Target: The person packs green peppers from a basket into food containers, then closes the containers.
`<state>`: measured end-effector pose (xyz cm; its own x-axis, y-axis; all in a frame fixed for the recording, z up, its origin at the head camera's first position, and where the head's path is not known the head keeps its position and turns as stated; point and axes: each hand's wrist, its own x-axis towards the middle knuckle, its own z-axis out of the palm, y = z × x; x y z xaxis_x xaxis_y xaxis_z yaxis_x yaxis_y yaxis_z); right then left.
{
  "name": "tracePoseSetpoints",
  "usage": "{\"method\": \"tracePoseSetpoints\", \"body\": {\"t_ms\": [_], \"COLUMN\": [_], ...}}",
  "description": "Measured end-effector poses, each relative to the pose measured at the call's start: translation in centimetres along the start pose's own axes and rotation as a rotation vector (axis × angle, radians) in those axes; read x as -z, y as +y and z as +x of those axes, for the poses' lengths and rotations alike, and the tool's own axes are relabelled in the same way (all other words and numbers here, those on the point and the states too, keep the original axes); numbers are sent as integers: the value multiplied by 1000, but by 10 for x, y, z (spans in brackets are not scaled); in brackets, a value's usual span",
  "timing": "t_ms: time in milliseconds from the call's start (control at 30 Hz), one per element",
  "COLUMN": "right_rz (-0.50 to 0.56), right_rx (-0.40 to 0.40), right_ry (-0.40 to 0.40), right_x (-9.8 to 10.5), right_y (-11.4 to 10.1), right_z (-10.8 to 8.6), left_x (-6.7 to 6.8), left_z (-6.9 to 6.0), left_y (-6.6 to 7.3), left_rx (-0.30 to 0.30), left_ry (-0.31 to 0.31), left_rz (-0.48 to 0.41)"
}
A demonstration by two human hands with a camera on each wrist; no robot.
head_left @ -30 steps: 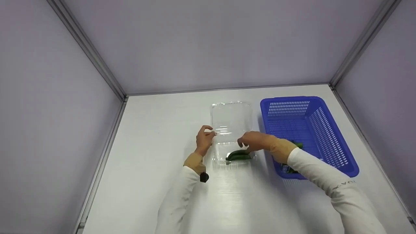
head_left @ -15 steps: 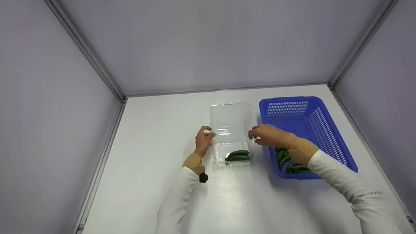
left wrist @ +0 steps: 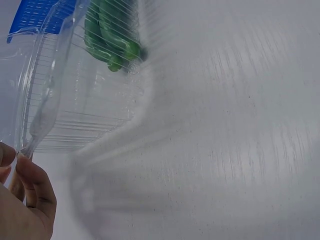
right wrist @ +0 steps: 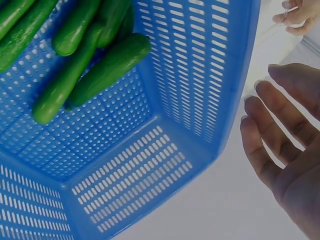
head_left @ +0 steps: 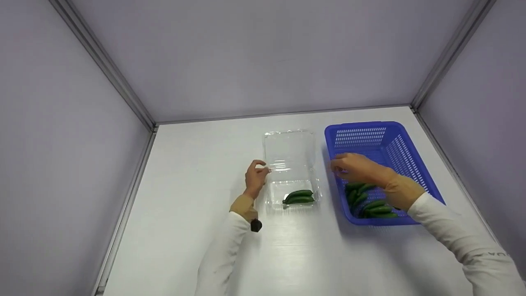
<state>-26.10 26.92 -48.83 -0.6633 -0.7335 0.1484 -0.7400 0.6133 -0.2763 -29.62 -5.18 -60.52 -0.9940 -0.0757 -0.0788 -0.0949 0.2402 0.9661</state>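
My left hand pinches the left edge of a clear plastic clamshell box, near its fold; the left wrist view shows thumb and finger on the rim. The box lies with its lid folded back. Two small green cucumbers lie side by side in its near half. My right hand hangs over the left rim of the blue basket, holding nothing. In the right wrist view its fingers are apart and loosely bent, beside the basket wall. Several more cucumbers lie at the basket's near end.
The basket stands right of the box on a white table, with a narrow gap between them. Grey panels enclose the table at the back and both sides.
My right hand has drawn away from the cucumbers in the box and moved right to the basket, uncovering them. My left hand still pinches the box edge.
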Motion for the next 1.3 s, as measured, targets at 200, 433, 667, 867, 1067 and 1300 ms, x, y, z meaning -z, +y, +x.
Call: {"method": "tracePoseSetpoints", "body": {"t_ms": [200, 433, 667, 867, 1067, 1300], "right_rz": [24, 40, 82, 156, 168, 189], "right_rx": [-42, -154, -195, -283, -369, -394], "right_ry": [-46, -136, -192, -338, -458, -495], "right_x": [3, 5, 1, -3, -9, -14], "right_y": [3, 5, 12, 21, 26, 29], "right_z": [-13, -36, -57, -72, -84, -95], "left_x": [-1, 0, 1, -1, 0, 0], "left_z": [0, -1, -1, -1, -1, -1], "left_y": [2, 6, 6, 7, 8, 7], "left_rx": [2, 3, 3, 6, -18, -11], "left_ry": [-3, -26, -27, -21, -42, -33], "left_rz": [14, 15, 12, 16, 18, 25]}}
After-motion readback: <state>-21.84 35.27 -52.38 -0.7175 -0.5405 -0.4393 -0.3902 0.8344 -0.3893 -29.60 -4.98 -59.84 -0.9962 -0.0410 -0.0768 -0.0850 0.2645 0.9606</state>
